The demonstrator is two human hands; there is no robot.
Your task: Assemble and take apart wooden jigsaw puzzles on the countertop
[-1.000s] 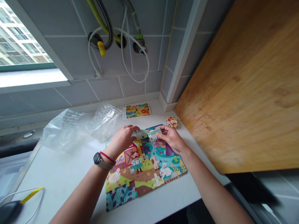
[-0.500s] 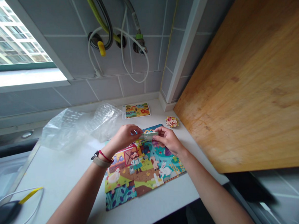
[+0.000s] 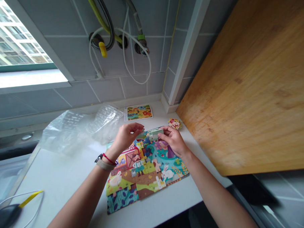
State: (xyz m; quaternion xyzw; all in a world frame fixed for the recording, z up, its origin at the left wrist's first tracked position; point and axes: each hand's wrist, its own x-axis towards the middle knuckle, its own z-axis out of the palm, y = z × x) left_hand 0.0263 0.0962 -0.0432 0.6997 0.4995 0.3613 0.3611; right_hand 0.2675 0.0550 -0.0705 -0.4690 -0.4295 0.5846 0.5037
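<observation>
My right hand (image 3: 174, 138) pinches pale green puzzle pieces (image 3: 155, 133) between thumb and fingers, held tilted above the upper part of the jigsaw. To their left, my left hand (image 3: 129, 135) has its thumb and fingertips pressed together close to the pieces' left end; what lies between them is too small to make out. Beneath both hands lies a colourful jigsaw puzzle (image 3: 144, 174) with a farmer, a hen and a white rabbit. Its top edge is partly covered by my hands and the held pieces.
Loose puzzle pieces (image 3: 174, 123) are heaped beyond my right hand. A picture card (image 3: 138, 112) with a lion lies near the wall. Crumpled clear plastic (image 3: 78, 131) is on the left. A wooden panel (image 3: 243, 91) rises at the right; a dark device with a cable (image 3: 8, 215) sits lower left.
My left fingertips have risen slightly and drawn back from the pale green pieces. In my right hand the pieces have tipped, showing more of their flat face.
</observation>
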